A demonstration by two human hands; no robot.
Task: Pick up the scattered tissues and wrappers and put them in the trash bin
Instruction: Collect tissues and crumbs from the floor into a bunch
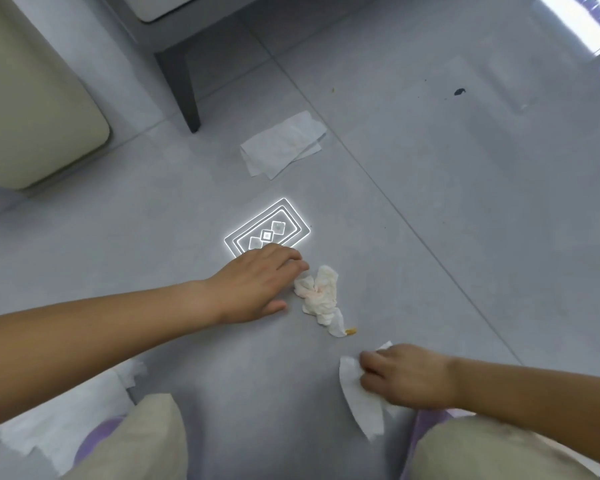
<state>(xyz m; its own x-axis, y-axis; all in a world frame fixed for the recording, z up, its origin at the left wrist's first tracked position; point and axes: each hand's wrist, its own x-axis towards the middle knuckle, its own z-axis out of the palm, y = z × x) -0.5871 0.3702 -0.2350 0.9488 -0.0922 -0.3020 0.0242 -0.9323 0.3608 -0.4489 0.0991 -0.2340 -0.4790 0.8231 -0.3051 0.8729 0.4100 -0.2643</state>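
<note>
Grey tiled floor (430,202) is bearing four white tissues; the left hand (253,285), fingers spread and thumb held apart, is touching the crumpled tissue (321,296) with its fingertips; the right hand (406,375) is pinching a flat tissue (357,400) in curled fingers; a folded tissue (284,143) is lying near the dark furniture leg (184,95); a torn tissue (49,434) is lying beneath the left forearm.

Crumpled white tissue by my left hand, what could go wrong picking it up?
The left hand only touches the edge of the crumpled stained white tissue, so its loose tail may drop. The small yellow crumb beside it could get left behind. The flat white tissue, held at one end by the right hand, might slip.
</note>
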